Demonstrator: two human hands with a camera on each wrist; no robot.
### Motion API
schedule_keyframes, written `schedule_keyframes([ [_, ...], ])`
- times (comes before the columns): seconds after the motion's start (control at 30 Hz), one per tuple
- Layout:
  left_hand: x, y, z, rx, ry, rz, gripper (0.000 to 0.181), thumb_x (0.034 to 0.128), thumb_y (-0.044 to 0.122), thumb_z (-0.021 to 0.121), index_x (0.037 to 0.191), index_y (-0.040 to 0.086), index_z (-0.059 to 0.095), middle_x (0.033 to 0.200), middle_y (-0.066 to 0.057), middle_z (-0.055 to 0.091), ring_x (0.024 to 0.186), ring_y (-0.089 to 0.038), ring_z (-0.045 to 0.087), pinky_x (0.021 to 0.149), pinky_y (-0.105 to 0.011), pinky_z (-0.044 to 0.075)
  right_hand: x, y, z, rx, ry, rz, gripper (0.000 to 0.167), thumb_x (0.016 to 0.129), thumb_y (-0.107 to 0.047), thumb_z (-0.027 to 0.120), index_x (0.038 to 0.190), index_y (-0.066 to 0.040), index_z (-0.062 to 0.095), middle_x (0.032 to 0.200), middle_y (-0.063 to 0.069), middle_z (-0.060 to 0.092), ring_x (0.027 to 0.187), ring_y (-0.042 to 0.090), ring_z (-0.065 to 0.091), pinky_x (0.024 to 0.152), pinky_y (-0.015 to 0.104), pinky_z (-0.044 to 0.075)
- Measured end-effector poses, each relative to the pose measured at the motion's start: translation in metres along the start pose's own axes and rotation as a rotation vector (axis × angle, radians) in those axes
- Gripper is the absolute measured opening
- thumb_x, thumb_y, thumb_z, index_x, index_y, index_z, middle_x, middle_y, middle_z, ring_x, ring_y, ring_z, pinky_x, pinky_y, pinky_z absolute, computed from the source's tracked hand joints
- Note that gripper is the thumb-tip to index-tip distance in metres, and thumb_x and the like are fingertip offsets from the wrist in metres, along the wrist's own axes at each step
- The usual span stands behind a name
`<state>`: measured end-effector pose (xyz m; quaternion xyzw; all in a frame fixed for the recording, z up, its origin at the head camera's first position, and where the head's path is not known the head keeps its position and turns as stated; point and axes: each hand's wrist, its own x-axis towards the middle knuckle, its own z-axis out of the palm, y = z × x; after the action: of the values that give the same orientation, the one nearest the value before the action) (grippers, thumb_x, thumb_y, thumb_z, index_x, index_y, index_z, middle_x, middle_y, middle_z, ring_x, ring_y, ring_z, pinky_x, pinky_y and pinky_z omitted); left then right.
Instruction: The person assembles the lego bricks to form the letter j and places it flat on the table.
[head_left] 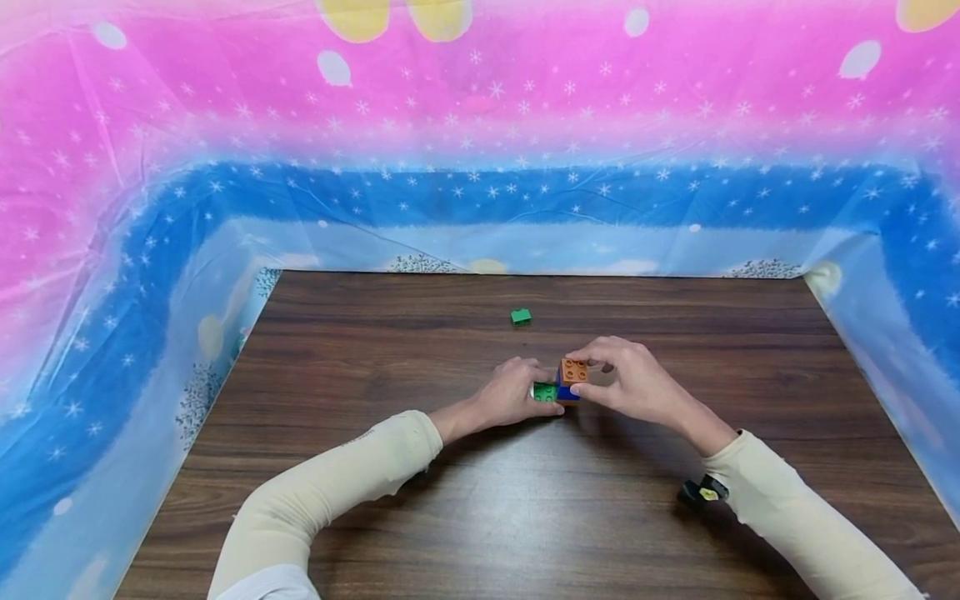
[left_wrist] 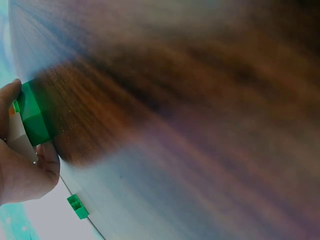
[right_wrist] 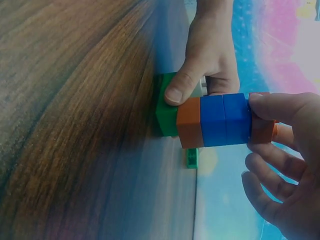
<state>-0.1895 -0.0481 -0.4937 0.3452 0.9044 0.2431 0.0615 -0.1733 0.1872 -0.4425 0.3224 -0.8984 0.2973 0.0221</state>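
A stack of toy building bricks stands on the table between my hands. Its green bottom brick (right_wrist: 166, 112) carries a lower orange brick (right_wrist: 190, 123), then two blue bricks (right_wrist: 225, 121), with a top orange brick (head_left: 574, 370) above them. Beside the tower a white brick (left_wrist: 21, 140) sits on the green one, mostly covered by fingers. My left hand (head_left: 512, 393) grips the base from the left, its thumb on the near side. From the right, my right hand (head_left: 637, 382) pinches the top orange brick between thumb and index finger, the other fingers loosely bent.
Farther back on the table lies a loose green brick (head_left: 521, 317). The brown wooden table (head_left: 375, 333) ends at a pink and blue patterned cloth (head_left: 480, 192) hanging behind and along the sides. A small black device (head_left: 701, 492) is at my right wrist.
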Motion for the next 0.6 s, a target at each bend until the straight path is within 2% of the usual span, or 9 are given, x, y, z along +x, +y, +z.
schedule_keyframes([
  [0.3, 0.0018, 0.0005, 0.0004, 0.002, 0.004, 0.012, 0.048, 0.0899, 0.044, 0.078, 0.126, 0.012, 0.074, 0.1, 0.0, 0.071, 0.079, -0.01, 0.054, 0.07, -0.025, 0.04, 0.003, -0.0002, 0.0003, -0.039, 0.0, 0.001, 0.039, 0.086, -0.026, 0.084, 0.121, -0.012, 0.075, 0.107, -0.001, 0.071, 0.099, 0.019, 0.065, 0.081, 0.044, 0.053],
  [0.6, 0.0011, -0.0006, 0.0007, -0.012, 0.01, 0.015, 0.049, 0.0894, 0.043, 0.079, 0.127, 0.012, 0.074, 0.109, -0.001, 0.073, 0.084, -0.01, 0.057, 0.073, -0.026, 0.042, 0.0065, -0.0005, -0.0013, -0.027, -0.041, 0.024, 0.037, 0.087, -0.028, 0.083, 0.12, -0.015, 0.075, 0.106, -0.004, 0.071, 0.093, 0.015, 0.064, 0.076, 0.039, 0.054],
])
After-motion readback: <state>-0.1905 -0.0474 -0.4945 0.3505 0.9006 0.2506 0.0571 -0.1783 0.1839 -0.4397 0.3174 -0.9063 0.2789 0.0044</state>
